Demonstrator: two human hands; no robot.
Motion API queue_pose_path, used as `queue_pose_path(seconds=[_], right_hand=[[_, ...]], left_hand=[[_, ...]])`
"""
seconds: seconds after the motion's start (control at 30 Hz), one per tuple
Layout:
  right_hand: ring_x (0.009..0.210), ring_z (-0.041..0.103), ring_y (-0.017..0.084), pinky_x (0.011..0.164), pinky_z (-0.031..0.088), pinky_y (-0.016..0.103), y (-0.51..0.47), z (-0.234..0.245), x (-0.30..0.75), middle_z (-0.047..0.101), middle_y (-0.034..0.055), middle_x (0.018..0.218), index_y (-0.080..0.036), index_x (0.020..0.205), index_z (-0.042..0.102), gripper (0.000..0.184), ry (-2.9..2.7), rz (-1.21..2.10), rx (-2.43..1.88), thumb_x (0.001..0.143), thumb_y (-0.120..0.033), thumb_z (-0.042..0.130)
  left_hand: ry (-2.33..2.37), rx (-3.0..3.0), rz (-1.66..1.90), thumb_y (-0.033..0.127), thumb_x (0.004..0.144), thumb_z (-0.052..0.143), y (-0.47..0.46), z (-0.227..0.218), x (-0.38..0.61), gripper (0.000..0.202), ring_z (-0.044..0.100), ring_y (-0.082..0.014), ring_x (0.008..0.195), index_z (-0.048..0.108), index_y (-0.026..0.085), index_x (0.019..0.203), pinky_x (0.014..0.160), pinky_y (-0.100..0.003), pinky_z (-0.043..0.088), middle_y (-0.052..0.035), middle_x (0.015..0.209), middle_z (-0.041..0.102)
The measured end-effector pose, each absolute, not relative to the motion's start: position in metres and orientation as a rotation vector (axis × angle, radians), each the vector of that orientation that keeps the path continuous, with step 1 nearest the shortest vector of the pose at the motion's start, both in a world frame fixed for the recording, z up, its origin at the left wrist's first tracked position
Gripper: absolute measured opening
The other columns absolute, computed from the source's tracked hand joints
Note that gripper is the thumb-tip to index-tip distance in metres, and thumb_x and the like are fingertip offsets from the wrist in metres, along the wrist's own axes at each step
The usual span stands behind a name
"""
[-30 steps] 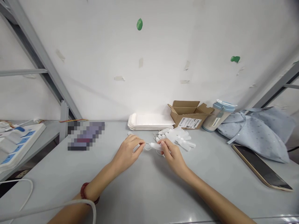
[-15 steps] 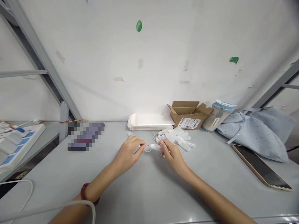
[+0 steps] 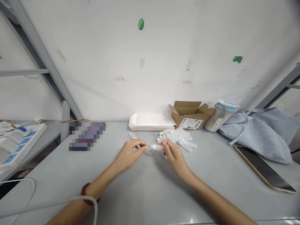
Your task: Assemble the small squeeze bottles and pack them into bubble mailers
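Observation:
My right hand (image 3: 172, 153) grips a small white translucent plastic tube (image 3: 155, 147) with a narrow neck pointing left. A thin white cord (image 3: 150, 152) loops below that neck. At the left end, my left hand (image 3: 133, 153) pinches a thin dark piece, like a wire or loop, between thumb and fingertips; its exact kind is too small to tell. Just behind my right hand lies a pile of similar white translucent pieces (image 3: 179, 136) with metal clasps at its left side. One more white tube (image 3: 132, 135) rests behind my left hand, partly covered by it.
Against the wall stand a stack of white envelopes (image 3: 152, 122), an open cardboard box (image 3: 191, 117) and a tumbler (image 3: 219, 117). A blue fabric bag (image 3: 257, 131) and a phone (image 3: 263, 168) lie right. Far left are a power strip (image 3: 21, 147) and a white cable (image 3: 58, 204).
Both hands keep their pinch on the tube and the thin dark piece, with only a slight shift. The lone tube behind my left hand shows more. The whole view has moved a little.

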State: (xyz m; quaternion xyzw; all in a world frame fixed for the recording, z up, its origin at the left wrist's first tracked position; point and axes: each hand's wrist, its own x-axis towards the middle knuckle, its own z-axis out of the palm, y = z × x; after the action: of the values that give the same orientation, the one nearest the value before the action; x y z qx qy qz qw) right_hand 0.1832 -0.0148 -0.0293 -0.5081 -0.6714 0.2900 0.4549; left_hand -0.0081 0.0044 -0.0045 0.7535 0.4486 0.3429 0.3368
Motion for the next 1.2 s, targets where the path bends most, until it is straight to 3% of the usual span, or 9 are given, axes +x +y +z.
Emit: queue_pose_path(seconds=[0.5, 0.97, 1.2], right_hand=[[0.053, 0.042, 0.012, 0.052, 0.031, 0.024, -0.018, -0.029, 0.182, 0.044, -0.0024, 0.059, -0.017, 0.083, 0.056, 0.032, -1.728, 0.734, -1.243, 0.093, -0.034, 0.031], [0.054, 0.044, 0.012, 0.053, 0.034, 0.023, -0.021, -0.03, 0.18, 0.045, -0.0024, 0.059, -0.017, 0.084, 0.056, 0.032, -1.802, 0.702, -1.235, 0.093, -0.033, 0.03], [0.055, 0.046, 0.011, 0.055, 0.035, 0.022, -0.028, -0.029, 0.174, 0.051, -0.0016, 0.063, -0.017, 0.094, 0.054, 0.029, -1.881, 0.75, -1.193, 0.094, -0.03, 0.029]], left_hand=[[1.152, 2.008, 0.848, 0.023, 0.082, 0.049, -0.001, -0.002, -0.004, 0.019, 0.054, -0.0151, 0.075, 0.066, 0.02, 0.076, 0.053, -0.021, 0.035, -0.0009, 0.076, 0.063], [1.152, 2.015, 0.842, 0.021, 0.08, 0.049, -0.002, -0.004, -0.003, 0.016, 0.053, -0.0143, 0.074, 0.063, 0.019, 0.072, 0.058, -0.021, 0.037, 0.0, 0.075, 0.061], [1.187, 1.886, 0.838, 0.027, 0.081, 0.048, -0.001, -0.004, -0.002, 0.014, 0.055, -0.0148, 0.073, 0.06, 0.019, 0.081, 0.062, -0.024, 0.041, -0.0002, 0.078, 0.063]])
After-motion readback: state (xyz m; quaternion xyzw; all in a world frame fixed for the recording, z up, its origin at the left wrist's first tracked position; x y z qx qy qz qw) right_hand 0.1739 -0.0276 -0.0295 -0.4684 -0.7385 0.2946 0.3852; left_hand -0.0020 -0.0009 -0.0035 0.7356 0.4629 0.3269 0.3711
